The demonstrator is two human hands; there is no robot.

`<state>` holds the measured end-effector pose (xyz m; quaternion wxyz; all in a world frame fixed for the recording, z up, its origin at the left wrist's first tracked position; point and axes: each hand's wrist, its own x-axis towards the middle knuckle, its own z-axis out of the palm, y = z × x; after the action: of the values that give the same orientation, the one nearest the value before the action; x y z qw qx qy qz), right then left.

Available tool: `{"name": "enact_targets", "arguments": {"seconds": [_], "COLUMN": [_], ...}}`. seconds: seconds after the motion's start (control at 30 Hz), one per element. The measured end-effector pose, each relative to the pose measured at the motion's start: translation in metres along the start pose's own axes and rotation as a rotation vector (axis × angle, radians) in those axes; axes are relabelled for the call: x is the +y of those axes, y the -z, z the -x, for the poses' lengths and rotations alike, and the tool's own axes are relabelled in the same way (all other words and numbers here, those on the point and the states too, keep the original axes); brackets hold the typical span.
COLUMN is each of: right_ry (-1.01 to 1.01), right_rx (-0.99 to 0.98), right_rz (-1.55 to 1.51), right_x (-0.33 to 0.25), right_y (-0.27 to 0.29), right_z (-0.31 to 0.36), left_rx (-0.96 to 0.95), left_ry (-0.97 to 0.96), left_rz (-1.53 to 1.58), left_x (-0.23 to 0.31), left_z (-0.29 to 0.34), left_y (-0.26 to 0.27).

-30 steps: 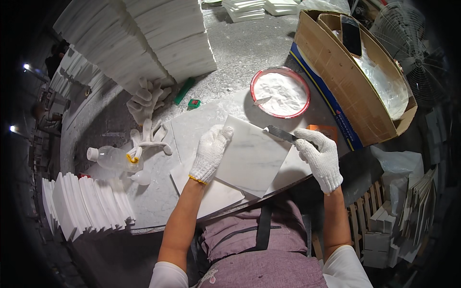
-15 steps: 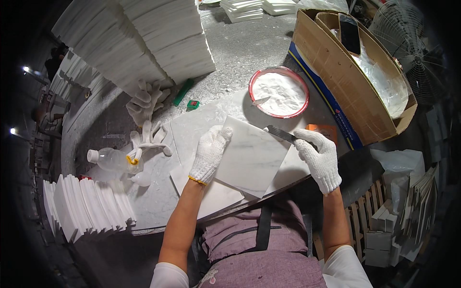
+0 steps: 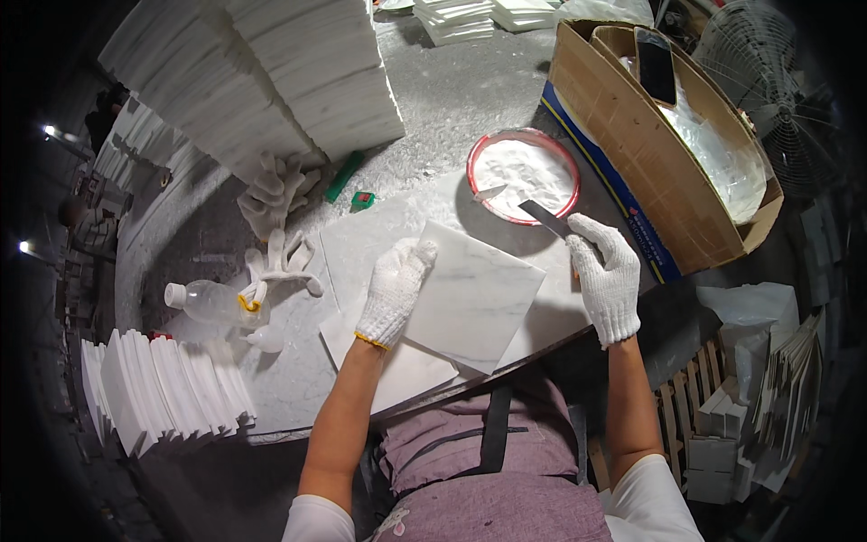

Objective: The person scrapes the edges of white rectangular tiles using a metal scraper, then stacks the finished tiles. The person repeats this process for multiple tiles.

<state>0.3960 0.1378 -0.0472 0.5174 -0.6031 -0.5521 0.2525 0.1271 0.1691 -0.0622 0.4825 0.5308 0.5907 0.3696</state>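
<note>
My left hand (image 3: 397, 287), in a white knit glove, grips the left corner of a square white marble tile (image 3: 474, 298) with faint grey veins. The tile is tilted above the slab. In my gloved right hand (image 3: 607, 275) is a dark flat scraper blade (image 3: 545, 218), its tip at the near rim of a red bowl (image 3: 574, 185). White powder or paste (image 3: 524, 172) fills the bowl, and a pale blade-like piece (image 3: 490, 192) lies across its left rim. Beneath the held tile, another white tile (image 3: 397, 366) rests on the grey slab (image 3: 293, 384).
Loose gloves (image 3: 282, 262), a clear plastic bottle (image 3: 212, 301) and a row of upright tiles (image 3: 172, 388) lie on the left. Tall tile stacks (image 3: 334, 81) rise at the back left. A cardboard box (image 3: 632, 135) stands at the right, with a fan (image 3: 750, 54) behind it.
My right hand has moved up and away from the tile's edge, carrying the scraper blade to the bowl's rim. The left hand and its tile stay in place.
</note>
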Motion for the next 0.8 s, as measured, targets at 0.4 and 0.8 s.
{"name": "enact_targets", "arguments": {"seconds": [0.4,0.8], "right_ry": [-0.317,-0.296], "right_rx": [-0.273,-0.210], "right_rz": [-0.208,-0.176], "right_x": [-0.006,-0.006], "right_y": [-0.002,-0.006], "right_z": [0.012,0.017], "left_rx": [0.003,0.004], "left_ry": [0.002,-0.048], "left_rz": [-0.056,-0.096], "left_x": [-0.001,-0.003], "left_z": [0.000,-0.002], "left_y": [0.001,0.002]}}
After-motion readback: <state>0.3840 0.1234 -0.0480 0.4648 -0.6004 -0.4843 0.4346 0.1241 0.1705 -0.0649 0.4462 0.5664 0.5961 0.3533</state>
